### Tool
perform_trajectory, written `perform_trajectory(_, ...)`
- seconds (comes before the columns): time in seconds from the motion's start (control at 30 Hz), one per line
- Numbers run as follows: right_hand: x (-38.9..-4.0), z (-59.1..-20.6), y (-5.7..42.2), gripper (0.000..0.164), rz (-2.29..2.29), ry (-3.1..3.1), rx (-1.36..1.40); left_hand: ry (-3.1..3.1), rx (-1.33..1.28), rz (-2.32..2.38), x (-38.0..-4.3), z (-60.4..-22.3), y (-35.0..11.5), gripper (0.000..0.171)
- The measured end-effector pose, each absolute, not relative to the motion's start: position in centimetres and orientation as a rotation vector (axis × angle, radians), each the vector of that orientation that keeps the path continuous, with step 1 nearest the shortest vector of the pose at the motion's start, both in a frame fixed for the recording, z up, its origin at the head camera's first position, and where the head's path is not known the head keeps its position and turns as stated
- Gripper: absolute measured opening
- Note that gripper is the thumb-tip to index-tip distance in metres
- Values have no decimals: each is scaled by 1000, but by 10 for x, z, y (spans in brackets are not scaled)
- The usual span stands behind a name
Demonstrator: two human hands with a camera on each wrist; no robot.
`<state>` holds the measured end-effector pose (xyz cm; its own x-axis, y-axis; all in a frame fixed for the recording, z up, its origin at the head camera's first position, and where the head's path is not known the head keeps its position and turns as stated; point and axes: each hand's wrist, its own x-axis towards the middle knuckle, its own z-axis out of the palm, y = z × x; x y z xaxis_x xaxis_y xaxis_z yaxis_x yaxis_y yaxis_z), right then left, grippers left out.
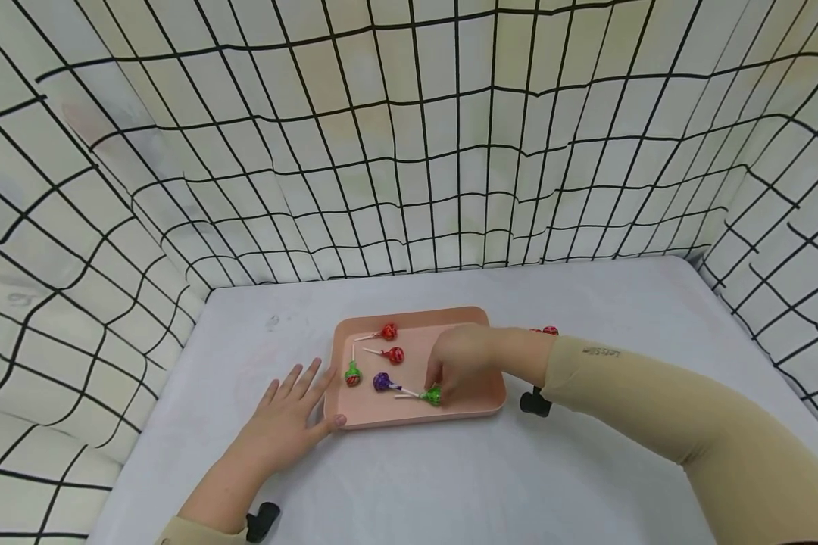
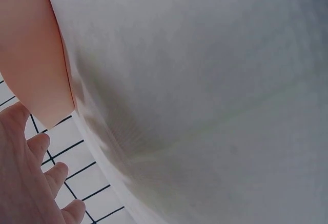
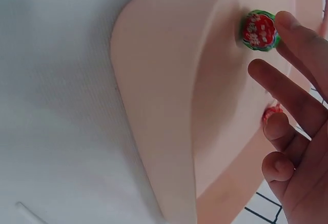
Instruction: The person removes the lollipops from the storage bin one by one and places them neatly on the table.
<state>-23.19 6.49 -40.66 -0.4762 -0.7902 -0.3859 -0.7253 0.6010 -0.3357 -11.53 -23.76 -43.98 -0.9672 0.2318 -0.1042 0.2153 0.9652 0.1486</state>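
My right hand (image 1: 460,359) reaches into the pink tray (image 1: 416,422), at a green-wrapped lollipop (image 1: 432,396) whose stick points left. In the right wrist view the thumb tip is right at the candy's edge, and the index fingertip stands a little apart from it. A purple lollipop (image 1: 382,382) lies just left of that one, its stick close to the green one's. Farther left are another green lollipop (image 1: 352,375) and two red lollipops, one behind (image 1: 388,331) the other (image 1: 395,355). My left hand (image 1: 286,424) spreads its fingers at the tray's left rim.
Beyond the tray's right side, red candies (image 1: 550,330) show partly behind my right forearm. A white stick (image 3: 31,212) lies on the white table (image 1: 518,484) outside the tray. White walls with a black grid (image 1: 423,151) close off the back and sides.
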Motion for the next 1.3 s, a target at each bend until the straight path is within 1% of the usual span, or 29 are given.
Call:
perform_trajectory(0.43,-229,-409,57,13,-94,2335,-1219,2995,340,205,-116,-439,-238,84)
perform_trajectory(0.77,-231,-409,60,8,-109,2346,-1173,2990,342,213,-116,-440,-238,86)
perform_trajectory(1.1,-248,-406,75,17,-72,2381,-1121,3000,348,213,-115,-440,-239,84)
perform_trajectory(1.3,-252,-404,81,19,-85,2401,-1093,3000,352,210,-115,-440,-239,84)
